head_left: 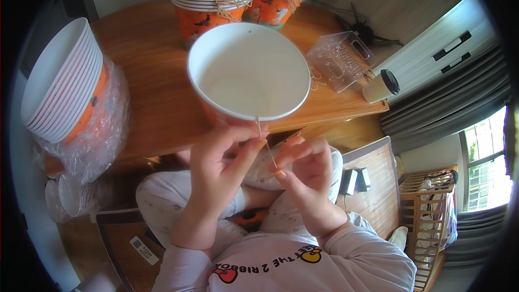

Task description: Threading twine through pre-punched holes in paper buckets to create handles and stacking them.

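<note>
A white paper bucket (246,73) with an orange outside stands at the table's near edge, its open mouth toward me. A thin beige string (269,150) runs through the near rim. Just below that rim, my left hand (219,159) pinches the string between thumb and fingers. To the right of it, my right hand (309,170) grips the lower end of the string with its fingertips. A small hole shows in the bucket's far wall. Its base is partly hidden behind my left hand.
Behind stand two stacks of orange buckets (208,21) with strings draped over them. At left, another bucket stack (67,86) sits in clear plastic wrap. A transparent box (340,59) and a lidded cup (381,86) occupy the right side of the wooden table (146,97).
</note>
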Motion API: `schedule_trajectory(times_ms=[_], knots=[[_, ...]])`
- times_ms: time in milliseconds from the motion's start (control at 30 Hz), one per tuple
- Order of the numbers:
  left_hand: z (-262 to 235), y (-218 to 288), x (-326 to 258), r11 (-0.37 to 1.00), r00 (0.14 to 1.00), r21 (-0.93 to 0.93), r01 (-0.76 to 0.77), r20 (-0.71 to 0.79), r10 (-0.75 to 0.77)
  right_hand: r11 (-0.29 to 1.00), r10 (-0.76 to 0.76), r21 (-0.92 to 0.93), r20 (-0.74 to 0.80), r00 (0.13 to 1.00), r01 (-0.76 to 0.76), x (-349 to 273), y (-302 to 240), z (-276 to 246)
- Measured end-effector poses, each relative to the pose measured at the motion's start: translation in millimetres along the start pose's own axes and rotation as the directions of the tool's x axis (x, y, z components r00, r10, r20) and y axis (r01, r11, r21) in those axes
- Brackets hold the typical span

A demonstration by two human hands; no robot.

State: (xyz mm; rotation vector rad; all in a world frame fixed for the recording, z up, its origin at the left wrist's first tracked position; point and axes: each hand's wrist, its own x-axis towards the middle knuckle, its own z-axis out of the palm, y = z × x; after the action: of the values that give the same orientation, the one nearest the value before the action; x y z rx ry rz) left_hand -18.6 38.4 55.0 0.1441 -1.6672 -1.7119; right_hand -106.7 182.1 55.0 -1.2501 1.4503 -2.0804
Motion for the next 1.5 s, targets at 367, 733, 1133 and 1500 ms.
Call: schedule_trajectory(times_ms=[367,733,1133,1500], knots=[[-1.3,-3.7,-1.2,0.959,0.984,-0.236,0.158,-0.040,-0.172,0.776,-0.210,-0.588,0.100,0.973,0.228,7.7,3.8,13.3],[-6.5,-3.3,-1.5,0.950,0.984,-0.257,0.177,0.019,-0.178,0.696,-0.424,-0.623,0.045,0.905,0.357,23.7,5.4,4.0],[-8.2,-6.4,1.4,0.869,0.960,-0.411,0.275,0.170,-0.223,0.884,-0.257,-0.423,-0.085,0.963,0.199,21.7,8.0,6.5],[2.0,1.8,-5.8,0.998,0.987,0.046,-0.040,-0.153,0.046,0.599,-0.499,-0.669,0.117,0.858,0.439,46.5,-2.1,11.8]])
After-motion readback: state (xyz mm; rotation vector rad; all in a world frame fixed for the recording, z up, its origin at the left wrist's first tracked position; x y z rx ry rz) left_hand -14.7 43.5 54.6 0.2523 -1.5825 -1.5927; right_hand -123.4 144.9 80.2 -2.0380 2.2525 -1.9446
